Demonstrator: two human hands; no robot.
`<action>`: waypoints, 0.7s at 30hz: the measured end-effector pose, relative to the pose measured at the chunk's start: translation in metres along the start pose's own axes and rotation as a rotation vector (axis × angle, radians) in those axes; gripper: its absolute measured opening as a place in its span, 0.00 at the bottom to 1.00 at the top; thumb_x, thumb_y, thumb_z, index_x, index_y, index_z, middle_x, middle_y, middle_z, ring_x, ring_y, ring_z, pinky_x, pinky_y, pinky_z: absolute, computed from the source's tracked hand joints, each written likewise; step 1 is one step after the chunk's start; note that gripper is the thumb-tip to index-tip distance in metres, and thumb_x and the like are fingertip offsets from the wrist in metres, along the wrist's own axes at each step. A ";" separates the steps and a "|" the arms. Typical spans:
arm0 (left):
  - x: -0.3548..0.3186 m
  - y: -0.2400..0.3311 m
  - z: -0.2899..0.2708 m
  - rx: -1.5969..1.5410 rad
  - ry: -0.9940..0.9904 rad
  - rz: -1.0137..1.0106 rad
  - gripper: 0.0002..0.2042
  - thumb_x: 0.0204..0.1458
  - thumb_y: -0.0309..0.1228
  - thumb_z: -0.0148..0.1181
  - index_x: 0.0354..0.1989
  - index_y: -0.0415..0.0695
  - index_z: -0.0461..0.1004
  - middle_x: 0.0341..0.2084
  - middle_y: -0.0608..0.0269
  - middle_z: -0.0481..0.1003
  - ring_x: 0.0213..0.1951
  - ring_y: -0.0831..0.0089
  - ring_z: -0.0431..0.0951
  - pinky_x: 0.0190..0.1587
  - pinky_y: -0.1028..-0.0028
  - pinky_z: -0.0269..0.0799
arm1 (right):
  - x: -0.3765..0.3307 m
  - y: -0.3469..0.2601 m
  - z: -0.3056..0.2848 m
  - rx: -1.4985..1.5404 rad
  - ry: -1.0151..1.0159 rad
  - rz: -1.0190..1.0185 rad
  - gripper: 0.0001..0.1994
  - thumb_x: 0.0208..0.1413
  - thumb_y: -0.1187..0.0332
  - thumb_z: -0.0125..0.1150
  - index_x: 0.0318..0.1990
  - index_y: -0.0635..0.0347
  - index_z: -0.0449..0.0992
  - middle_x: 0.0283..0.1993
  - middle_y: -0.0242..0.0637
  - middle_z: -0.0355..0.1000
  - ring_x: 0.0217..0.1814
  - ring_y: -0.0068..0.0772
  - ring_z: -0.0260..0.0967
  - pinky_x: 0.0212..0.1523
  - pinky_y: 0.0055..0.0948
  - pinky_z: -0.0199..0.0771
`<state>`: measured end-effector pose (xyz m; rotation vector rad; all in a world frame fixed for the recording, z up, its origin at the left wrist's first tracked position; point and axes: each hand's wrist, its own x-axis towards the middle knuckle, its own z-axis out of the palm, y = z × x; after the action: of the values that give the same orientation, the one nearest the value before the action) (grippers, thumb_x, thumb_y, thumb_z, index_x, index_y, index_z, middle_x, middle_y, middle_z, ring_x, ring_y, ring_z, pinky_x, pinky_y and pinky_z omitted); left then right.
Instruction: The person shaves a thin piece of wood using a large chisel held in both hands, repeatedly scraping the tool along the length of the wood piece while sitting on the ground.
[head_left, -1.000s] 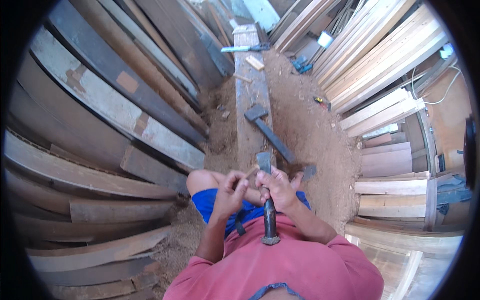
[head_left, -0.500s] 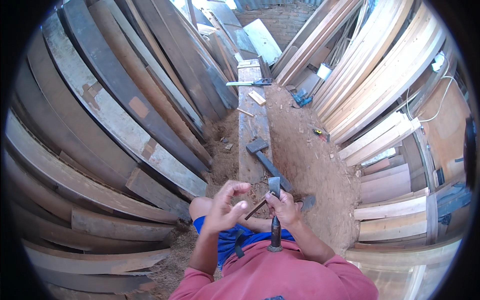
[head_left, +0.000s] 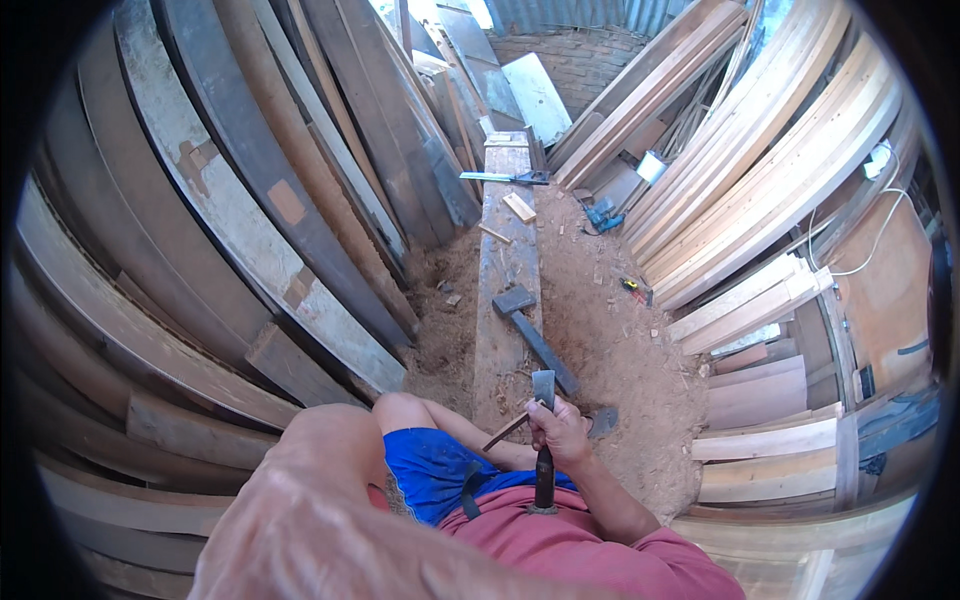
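My right hand (head_left: 562, 432) is closed round a wide chisel (head_left: 543, 387), its blade pointing away from me and its dark handle towards my shirt. The same hand also pinches a thin brown stick (head_left: 506, 432) that slants down to the left. Large and blurred at the lower left, my left hand (head_left: 300, 500) is raised close to the camera; its fingers cannot be made out clearly. Just beyond the chisel a dark mallet (head_left: 514, 299) lies on a narrow wooden bench (head_left: 495, 350), its handle slanting towards my right hand.
Farther along the bench lie a small wood block (head_left: 519, 207), a short stick (head_left: 494, 233) and a handsaw (head_left: 505, 178). A blue power tool (head_left: 603, 216) and a yellow-black tool (head_left: 634, 289) rest on the dusty ground. Boards (head_left: 250, 220) lean at left, pale planks (head_left: 750, 160) at right.
My left hand has risen from beside the stick, up and back towards the camera at lower left. My right hand keeps hold of the chisel and stick, slightly lower in view.
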<state>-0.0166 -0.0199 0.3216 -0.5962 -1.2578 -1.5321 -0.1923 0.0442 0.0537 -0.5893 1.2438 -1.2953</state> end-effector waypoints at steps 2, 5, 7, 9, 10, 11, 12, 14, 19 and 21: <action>0.007 0.001 0.006 0.005 -0.029 -0.009 0.20 0.54 0.49 0.53 0.40 0.43 0.77 0.41 0.56 0.74 0.49 0.60 0.72 0.51 0.65 0.66 | 0.003 -0.002 0.006 -0.098 0.030 0.049 0.11 0.60 0.62 0.58 0.29 0.54 0.66 0.19 0.25 0.62 0.16 0.15 0.58 0.16 0.20 0.60; 0.015 0.014 0.025 -0.004 -0.079 -0.026 0.18 0.53 0.47 0.54 0.39 0.45 0.78 0.41 0.58 0.74 0.50 0.62 0.70 0.51 0.66 0.64 | -0.001 -0.002 0.017 -0.096 0.000 0.017 0.09 0.59 0.63 0.57 0.30 0.55 0.70 0.17 0.25 0.62 0.17 0.18 0.60 0.18 0.21 0.61; 0.011 0.006 0.015 -0.102 -0.074 -0.037 0.16 0.52 0.45 0.55 0.39 0.46 0.78 0.42 0.59 0.74 0.50 0.63 0.70 0.51 0.67 0.63 | -0.008 -0.002 0.003 -0.037 -0.017 0.030 0.09 0.60 0.63 0.57 0.30 0.54 0.68 0.17 0.25 0.61 0.16 0.18 0.58 0.18 0.21 0.60; 0.019 0.002 0.008 -0.098 -0.068 -0.030 0.14 0.52 0.43 0.56 0.38 0.47 0.79 0.42 0.60 0.73 0.50 0.64 0.69 0.52 0.67 0.63 | 0.004 -0.010 0.006 -0.043 -0.020 0.045 0.09 0.60 0.64 0.57 0.29 0.54 0.67 0.17 0.25 0.59 0.16 0.18 0.57 0.18 0.21 0.59; 0.022 0.001 0.008 -0.094 -0.061 -0.037 0.13 0.52 0.42 0.57 0.38 0.48 0.79 0.43 0.61 0.73 0.51 0.64 0.68 0.52 0.68 0.62 | 0.006 -0.005 0.005 -0.027 -0.057 0.031 0.10 0.61 0.64 0.58 0.29 0.53 0.67 0.17 0.24 0.59 0.16 0.17 0.56 0.18 0.21 0.58; 0.025 0.001 0.010 -0.093 -0.048 -0.046 0.12 0.51 0.42 0.57 0.38 0.48 0.79 0.43 0.61 0.73 0.51 0.65 0.68 0.52 0.68 0.62 | -0.002 0.004 0.005 -0.010 -0.051 0.066 0.10 0.61 0.64 0.58 0.29 0.53 0.67 0.17 0.24 0.59 0.16 0.17 0.56 0.18 0.21 0.58; 0.029 0.000 0.013 -0.099 -0.067 -0.041 0.12 0.51 0.41 0.58 0.37 0.49 0.79 0.43 0.62 0.73 0.51 0.65 0.68 0.52 0.68 0.61 | 0.001 0.003 0.005 0.037 -0.060 0.034 0.10 0.61 0.63 0.57 0.30 0.54 0.68 0.18 0.24 0.61 0.16 0.16 0.57 0.17 0.20 0.59; 0.033 -0.002 0.017 -0.110 -0.088 -0.025 0.10 0.51 0.39 0.59 0.37 0.50 0.79 0.44 0.63 0.73 0.52 0.67 0.67 0.52 0.69 0.61 | 0.001 -0.005 0.002 0.084 -0.044 0.027 0.11 0.60 0.61 0.59 0.30 0.53 0.67 0.19 0.23 0.60 0.16 0.15 0.55 0.17 0.19 0.57; 0.049 -0.003 0.026 -0.122 -0.136 0.026 0.06 0.49 0.35 0.61 0.35 0.52 0.80 0.45 0.66 0.72 0.53 0.69 0.65 0.52 0.71 0.58 | -0.002 -0.001 -0.011 0.141 0.008 0.101 0.11 0.61 0.62 0.59 0.30 0.53 0.66 0.19 0.23 0.60 0.16 0.15 0.55 0.17 0.19 0.58; 0.048 -0.008 0.010 -0.014 -0.126 0.090 0.06 0.49 0.33 0.62 0.35 0.53 0.81 0.45 0.67 0.72 0.53 0.70 0.64 0.52 0.72 0.58 | 0.003 0.007 -0.020 0.133 -0.022 -0.007 0.11 0.61 0.62 0.59 0.29 0.54 0.66 0.19 0.23 0.60 0.16 0.15 0.55 0.16 0.18 0.59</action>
<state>-0.0433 -0.0304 0.3621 -0.7589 -1.2979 -1.4481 -0.2079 0.0490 0.0400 -0.5113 1.1290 -1.3625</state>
